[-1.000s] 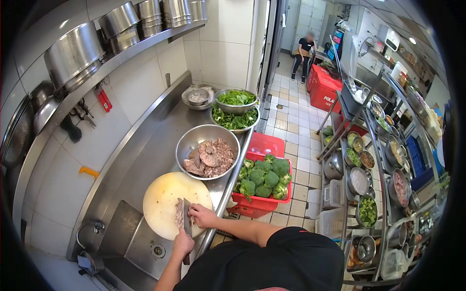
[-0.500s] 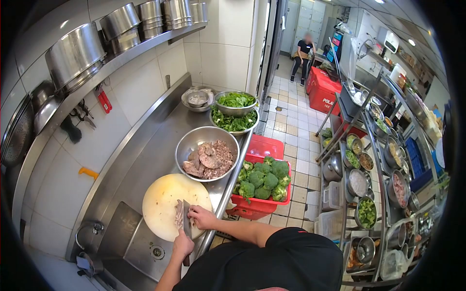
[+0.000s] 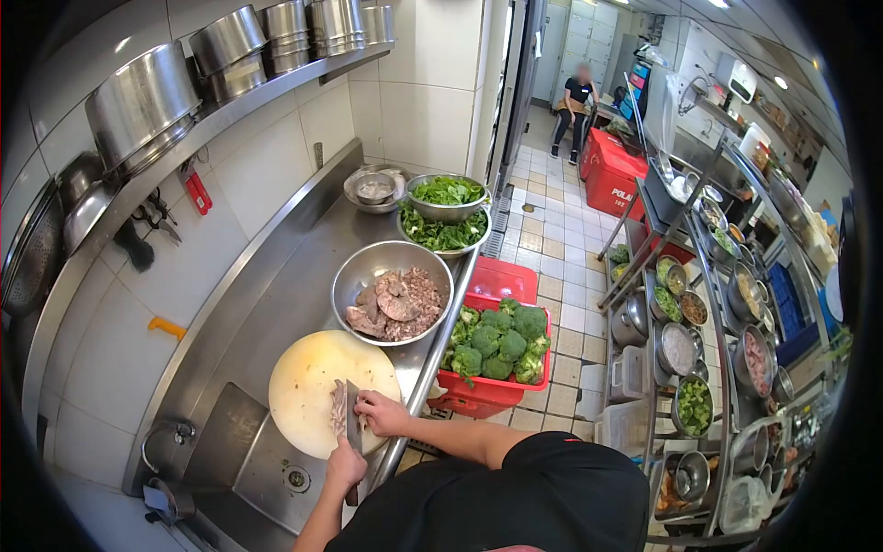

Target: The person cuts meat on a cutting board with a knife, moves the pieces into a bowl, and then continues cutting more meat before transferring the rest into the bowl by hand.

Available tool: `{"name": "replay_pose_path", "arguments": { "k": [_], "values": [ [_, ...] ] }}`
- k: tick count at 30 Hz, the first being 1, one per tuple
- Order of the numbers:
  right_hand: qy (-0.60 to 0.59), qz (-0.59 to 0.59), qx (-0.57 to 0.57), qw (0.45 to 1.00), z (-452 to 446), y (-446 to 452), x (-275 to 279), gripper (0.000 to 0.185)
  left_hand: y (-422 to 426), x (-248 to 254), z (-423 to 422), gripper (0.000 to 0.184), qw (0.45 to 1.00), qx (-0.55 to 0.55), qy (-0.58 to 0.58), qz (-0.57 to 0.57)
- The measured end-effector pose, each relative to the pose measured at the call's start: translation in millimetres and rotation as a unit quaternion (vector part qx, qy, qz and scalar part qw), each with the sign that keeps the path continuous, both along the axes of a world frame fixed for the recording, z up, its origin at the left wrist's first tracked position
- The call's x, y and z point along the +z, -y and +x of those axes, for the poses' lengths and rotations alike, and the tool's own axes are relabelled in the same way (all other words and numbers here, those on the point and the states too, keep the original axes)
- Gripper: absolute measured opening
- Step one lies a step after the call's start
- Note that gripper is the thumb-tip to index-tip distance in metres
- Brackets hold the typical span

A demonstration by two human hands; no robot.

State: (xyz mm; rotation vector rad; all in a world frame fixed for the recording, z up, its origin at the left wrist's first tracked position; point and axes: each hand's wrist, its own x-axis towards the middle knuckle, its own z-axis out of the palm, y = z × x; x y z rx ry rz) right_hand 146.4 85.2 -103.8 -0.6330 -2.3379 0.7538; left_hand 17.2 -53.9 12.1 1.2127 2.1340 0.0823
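My left hand point(image 3: 345, 465) is wrapped round the handle of a cleaver point(image 3: 353, 414), its blade upright on a round, pale cutting board point(image 3: 313, 377). Just beside the blade, my right hand point(image 3: 382, 413) has its fingers curled down on a piece of meat point(image 3: 362, 423), partly hidden by the fingers. Thin slices of meat point(image 3: 338, 409) lie on the blade's other side. Beyond the board, a steel bowl point(image 3: 345, 267) holds minced meat point(image 3: 418, 299) and larger meat pieces point(image 3: 368, 317).
A steel sink point(image 3: 244, 414) adjoins the board. Bowls of leafy greens point(image 3: 448, 190) stand farther along the counter. A red crate point(image 3: 497, 391) of broccoli point(image 3: 501, 340) sits beside it. Racks with several bowls point(image 3: 679, 347) line the right. A person point(image 3: 575, 101) sits at the aisle's far end.
The cleaver and both hands have shifted only very slightly. The meat and the bowls look the same.
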Motion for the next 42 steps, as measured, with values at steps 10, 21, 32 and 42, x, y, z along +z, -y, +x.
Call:
{"name": "replay_pose_path", "arguments": {
  "k": [10, 21, 32, 42],
  "values": [
    [-0.008, -0.01, 0.009, 1.0, -1.0, -1.0, -2.5, 0.035, -0.8, 4.2, 1.5, 0.038, 1.0, 0.008, 0.003, -0.003],
    [-0.006, -0.01, 0.004, 1.0, -0.1, 0.2, 3.8, 0.036, -3.1, 0.5, -0.6, 0.039, 1.0, 0.004, -0.002, -0.015],
    [-0.006, 0.004, 0.006, 1.0, 0.1, -2.5, 2.9, 0.035, -7.9, 8.2, -1.1, 0.042, 0.999, 0.003, 0.006, -0.037],
    [-0.003, -0.004, 0.006, 1.0, -0.3, -3.8, 5.2, 0.033, -11.8, 7.5, -4.4, 0.039, 0.999, -0.01, 0.0, -0.035]
  ]
}}
